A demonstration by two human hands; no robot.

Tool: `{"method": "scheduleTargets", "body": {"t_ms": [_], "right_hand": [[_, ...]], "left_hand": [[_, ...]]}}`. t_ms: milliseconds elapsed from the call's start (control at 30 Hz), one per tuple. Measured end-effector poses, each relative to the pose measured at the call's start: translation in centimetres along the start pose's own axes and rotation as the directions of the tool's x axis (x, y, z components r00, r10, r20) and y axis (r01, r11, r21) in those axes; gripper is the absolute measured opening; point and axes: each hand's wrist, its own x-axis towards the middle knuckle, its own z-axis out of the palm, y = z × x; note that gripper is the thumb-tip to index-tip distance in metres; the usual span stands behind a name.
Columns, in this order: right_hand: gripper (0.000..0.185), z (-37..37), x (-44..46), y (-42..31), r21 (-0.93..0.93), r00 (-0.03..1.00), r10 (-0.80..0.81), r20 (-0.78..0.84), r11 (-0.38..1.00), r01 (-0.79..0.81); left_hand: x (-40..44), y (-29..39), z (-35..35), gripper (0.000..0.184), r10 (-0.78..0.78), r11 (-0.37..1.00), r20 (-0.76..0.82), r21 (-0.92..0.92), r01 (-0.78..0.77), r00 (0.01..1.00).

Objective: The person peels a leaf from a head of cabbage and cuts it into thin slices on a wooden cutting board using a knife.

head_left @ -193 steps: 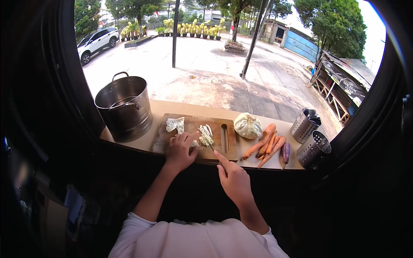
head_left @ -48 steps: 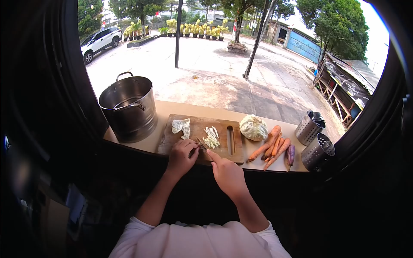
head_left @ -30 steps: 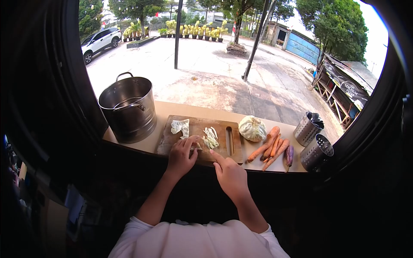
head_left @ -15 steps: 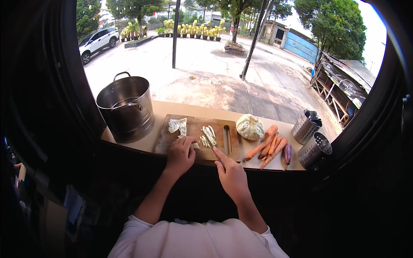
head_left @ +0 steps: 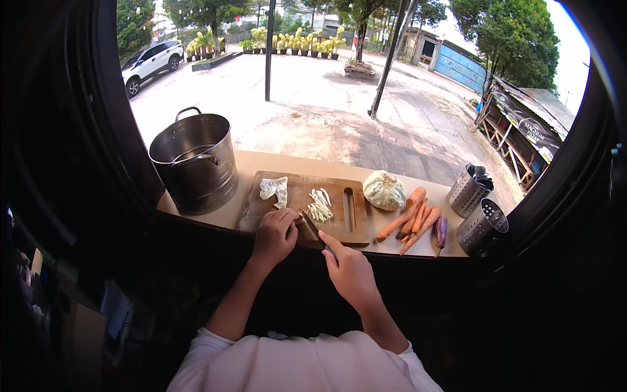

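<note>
My right hand (head_left: 349, 268) is closed round a knife (head_left: 309, 225), its blade pointing up and left over the wooden cutting board (head_left: 294, 189). Beside the blade's tip, my left hand (head_left: 275, 235) presses down on the board with curled fingers, over a pale piece of cabbage that they mostly hide. Thin cabbage strips (head_left: 321, 206) lie in a small heap on the board, just beyond the knife. A loose white cabbage leaf (head_left: 275, 189) rests at the board's upper left, past my left hand.
A large steel pot (head_left: 196, 170) stands left of the board. To the right are a cabbage head (head_left: 384, 190), several carrots (head_left: 411, 215), a purple eggplant (head_left: 441, 232) and two perforated metal holders (head_left: 482, 228). The counter's front edge runs close below the board.
The knife has swung left, and its blade now shows beside my left fingers instead of being mostly hidden. The view has shifted slightly. The cabbage strips sit closer together.
</note>
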Motion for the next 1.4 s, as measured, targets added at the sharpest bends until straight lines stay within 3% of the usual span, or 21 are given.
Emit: {"method": "scheduleTargets", "body": {"t_ms": [533, 633, 733, 1133, 1400], "right_hand": [[0.055, 2.2, 0.8, -1.8, -0.277, 0.998, -0.008, 0.062, 0.961, 0.024], [0.058, 2.8, 2.2, -1.9, -0.278, 0.997, -0.019, 0.076, 0.96, 0.04], [0.041, 3.4, 3.0, -1.5, -0.216, 1.0, 0.0, 0.011, 0.976, 0.003], [0.043, 0.1, -1.3, -2.1, -0.328, 0.997, 0.036, 0.075, 0.945, -0.009], [0.043, -1.4, -1.6, -1.9, -0.232, 0.996, 0.045, 0.082, 0.973, -0.025]], "left_hand": [[-0.2, -0.4, 0.1, 0.01, -0.029, 0.999, 0.023, -0.033, 0.03, 0.999], [-0.3, -0.5, 0.2, 0.009, -0.02, 1.0, 0.017, -0.013, 0.02, 1.0], [-0.3, -0.5, 0.3, 0.01, -0.016, 1.0, 0.016, -0.014, 0.016, 1.0], [0.1, 0.0, 0.2, 0.015, -0.013, 1.0, 0.004, -0.016, 0.013, 1.0], [0.1, 0.0, 0.2, 0.016, -0.021, 1.0, -0.001, -0.011, 0.021, 1.0]]}}
